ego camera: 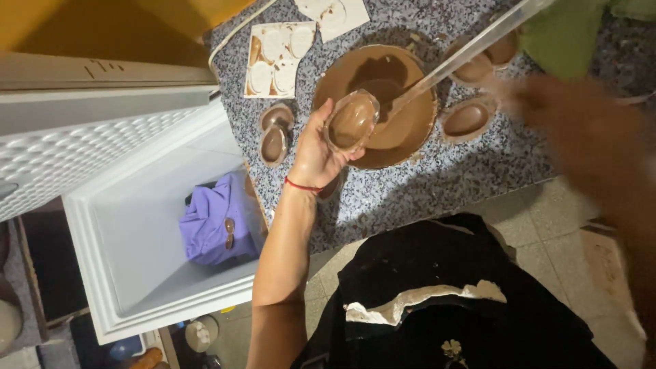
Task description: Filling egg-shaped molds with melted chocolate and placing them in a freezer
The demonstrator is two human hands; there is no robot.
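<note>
right hand (547, 102) blurred, its grip on the ladle (471, 51) unclear.

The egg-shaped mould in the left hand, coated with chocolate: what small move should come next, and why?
Probably tilt the egg-shaped mould a little over the bowl of melted chocolate, so any excess runs back into it. The left hand holds the mould just above the bowl's rim, and its inside looks wet with chocolate. The right hand is blurred beside the clear spoon, so I cannot tell its grip.

Home kitchen: speckled granite counter (437, 184), bowl of melted chocolate (383, 102), open chest freezer (137, 225).
</note>
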